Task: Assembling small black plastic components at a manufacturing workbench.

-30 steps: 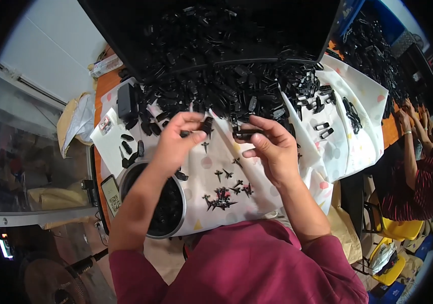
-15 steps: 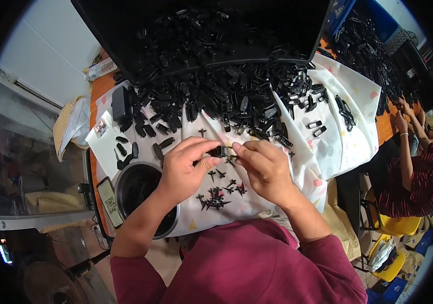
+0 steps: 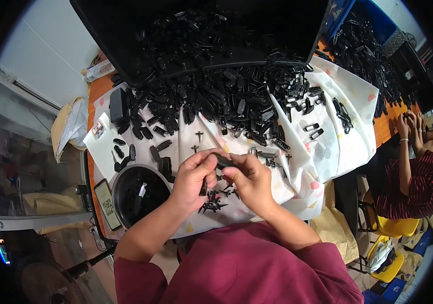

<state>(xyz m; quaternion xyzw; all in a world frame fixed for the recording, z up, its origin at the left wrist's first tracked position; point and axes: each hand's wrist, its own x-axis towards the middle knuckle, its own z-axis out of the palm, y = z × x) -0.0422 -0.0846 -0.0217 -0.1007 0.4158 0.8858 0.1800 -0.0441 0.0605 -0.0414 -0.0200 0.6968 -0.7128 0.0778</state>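
Note:
My left hand [image 3: 192, 178] and my right hand [image 3: 249, 181] meet over the white cloth [image 3: 327, 147], both gripping one small black plastic part [image 3: 222, 161] between their fingertips. Just below them lie several small black clips [image 3: 214, 200] on the cloth. A large heap of black plastic parts [image 3: 216, 99] spreads beyond my hands, spilling from a big black tray [image 3: 125, 45]. A round black bowl [image 3: 138, 195] with parts inside stands to the left of my left hand.
A phone [image 3: 104, 203] lies left of the bowl. A black box [image 3: 119, 106] rests at the cloth's far left. Another person in a striped top [image 3: 414, 177] sits at right, beside a second pile of black parts [image 3: 363, 48]. Yellow stool [image 3: 393, 228] lower right.
My hands have drawn back from the heap toward my body, coming together over the cloth. They now hold one black part between them, lower in the picture than before.

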